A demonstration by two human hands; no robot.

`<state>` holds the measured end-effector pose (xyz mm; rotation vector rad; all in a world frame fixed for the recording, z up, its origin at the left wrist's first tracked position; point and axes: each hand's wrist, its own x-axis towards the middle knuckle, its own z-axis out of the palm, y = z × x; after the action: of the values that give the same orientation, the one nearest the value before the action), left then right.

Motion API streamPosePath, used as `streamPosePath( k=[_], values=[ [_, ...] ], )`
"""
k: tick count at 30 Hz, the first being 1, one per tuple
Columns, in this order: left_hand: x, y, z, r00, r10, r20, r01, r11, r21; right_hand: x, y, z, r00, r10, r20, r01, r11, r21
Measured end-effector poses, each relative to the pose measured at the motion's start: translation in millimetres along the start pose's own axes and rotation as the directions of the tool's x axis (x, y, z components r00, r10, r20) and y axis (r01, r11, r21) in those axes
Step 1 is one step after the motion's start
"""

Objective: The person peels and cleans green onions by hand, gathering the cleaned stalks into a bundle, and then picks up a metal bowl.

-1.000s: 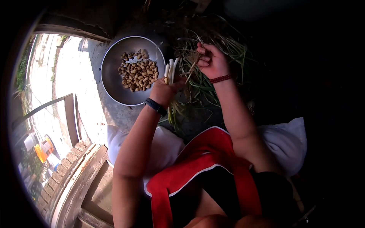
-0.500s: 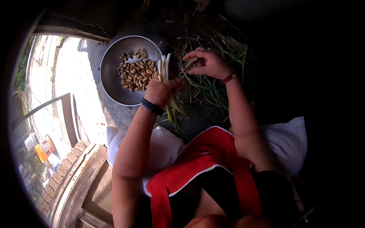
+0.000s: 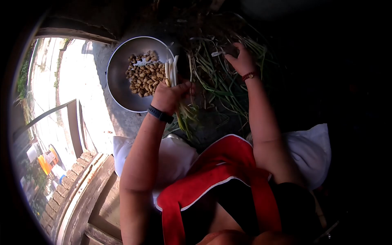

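My left hand [image 3: 166,97] is closed round a bunch of green onions [image 3: 172,70], white ends up and leafy ends hanging below the fist. A thin stalk [image 3: 191,67] stands at its fingertips. Just behind the bunch is a round metal pan [image 3: 118,87] with peanuts [image 3: 146,77] in it. Farther right, my right hand [image 3: 241,59] reaches over a loose pile of green onions [image 3: 220,83], its thumb and forefinger apart. A small pale piece [image 3: 217,53] lies by the thumb; whether the hand touches it is unclear.
Bright pale ground [image 3: 75,73] lies at the left, beyond a wooden frame [image 3: 81,196] and a row of bricks [image 3: 67,181]. An orange object [image 3: 48,160] is farther off there. A red apron [image 3: 212,171] and white cloth cover my lap. The right side is very dark.
My right hand has opened and moved away to the right, over the pile; the dry stalk it was near is no longer by it. My left hand has shifted slightly left with the bunch.
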<state>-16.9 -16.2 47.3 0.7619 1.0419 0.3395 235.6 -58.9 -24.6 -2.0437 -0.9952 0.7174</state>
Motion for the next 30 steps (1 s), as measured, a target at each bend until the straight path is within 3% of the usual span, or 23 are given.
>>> streamPosePath(
  k=[1, 2, 3, 5, 8, 17, 20, 23, 26, 28, 30],
  values=[
    [2, 1, 0, 1.000, 0.005, -0.027, -0.006, 1.000, -0.019, 1, 0, 4, 0.974, -0.216, -0.068, 0.191, 0.944, -0.268],
    [5, 0, 0, 0.999, 0.023, -0.029, -0.024, 0.999, -0.031, -3, 0, 5, 0.994, -0.039, 0.105, 0.047, 0.996, -0.074],
    [7, -1, -2, 0.999, 0.038, -0.033, -0.039, 0.998, -0.040, -12, -25, 2, 0.947, 0.103, 0.305, -0.138, 0.986, 0.094],
    [10, -3, -5, 0.999, 0.032, -0.043, -0.035, 0.998, -0.058, -24, -50, 0, 0.732, -0.006, 0.682, -0.225, 0.942, 0.250],
    [12, -1, -7, 0.998, 0.013, -0.056, -0.019, 0.994, -0.105, -44, -58, 8, 0.386, -0.150, 0.910, -0.277, 0.922, 0.269],
    [14, -2, -7, 0.990, 0.037, -0.135, -0.061, 0.982, -0.177, -56, -45, 27, 0.489, -0.158, 0.858, -0.332, 0.876, 0.351],
    [15, -4, -8, 0.992, 0.034, -0.120, -0.051, 0.989, -0.139, -58, -46, 27, 0.479, -0.191, 0.857, -0.382, 0.833, 0.400],
    [11, -2, -6, 0.996, 0.025, -0.088, -0.031, 0.997, -0.066, -57, -49, 25, 0.490, -0.247, 0.836, -0.259, 0.875, 0.410],
    [13, -8, -8, 0.998, 0.031, -0.059, -0.032, 0.999, -0.008, -57, -54, 23, 0.626, -0.317, 0.713, -0.070, 0.887, 0.456],
    [12, -11, -6, 0.996, 0.024, -0.088, -0.018, 0.998, 0.065, -56, -57, 24, 0.708, -0.294, 0.642, -0.049, 0.887, 0.460],
    [9, -9, -1, 0.997, -0.027, -0.078, 0.027, 1.000, 0.002, -55, -65, 22, 0.749, -0.262, 0.608, -0.026, 0.906, 0.422]
  ],
)
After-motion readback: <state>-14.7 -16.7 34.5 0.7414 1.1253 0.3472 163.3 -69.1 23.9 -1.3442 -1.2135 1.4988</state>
